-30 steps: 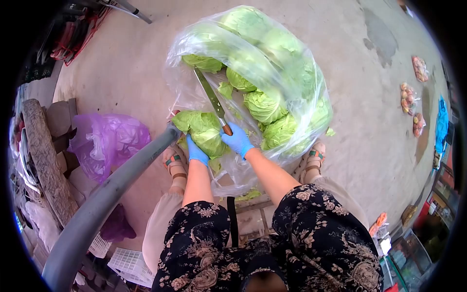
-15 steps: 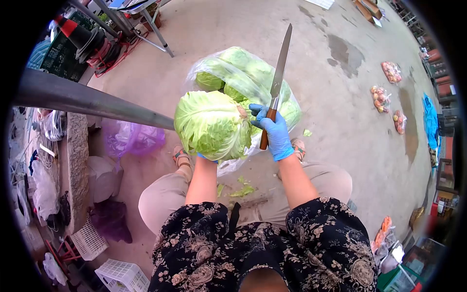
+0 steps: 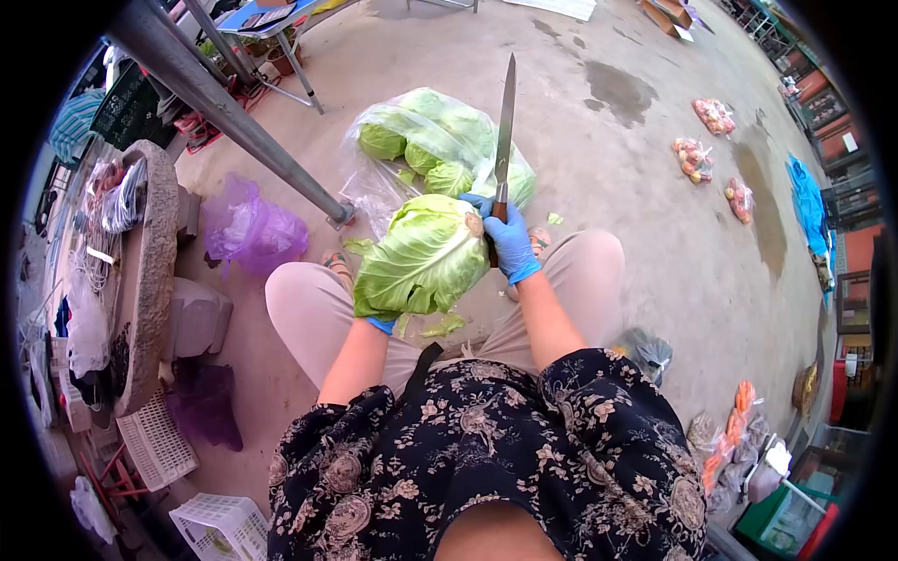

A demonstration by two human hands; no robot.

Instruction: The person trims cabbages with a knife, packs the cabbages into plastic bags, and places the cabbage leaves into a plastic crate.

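Note:
A large green cabbage [image 3: 418, 257] rests on my left hand [image 3: 382, 324]; only a sliver of its blue glove shows beneath the leaves, the fingers hidden. The cut stem end faces right. My right hand [image 3: 514, 245], also in a blue glove, is wrapped around the brown handle of a long kitchen knife [image 3: 506, 131]. Its blade points up and away from me. Some right fingers reach the cabbage near its stem. Just beyond, a clear plastic bag [image 3: 360, 182] on the ground holds several more cabbages [image 3: 450, 179].
Loose leaves [image 3: 444, 325] lie on the concrete between my legs. A metal pole [image 3: 271, 150] stands at the left, near a purple bag [image 3: 253, 229] and a stone trough [image 3: 154, 271]. White crates [image 3: 223, 525] sit lower left. Bagged fruit [image 3: 693, 161] lies at right.
The cabbage has come closer to me and tilted, its stem end now turned more upward. The knife has moved with my right hand and stands more upright. My view has shifted.

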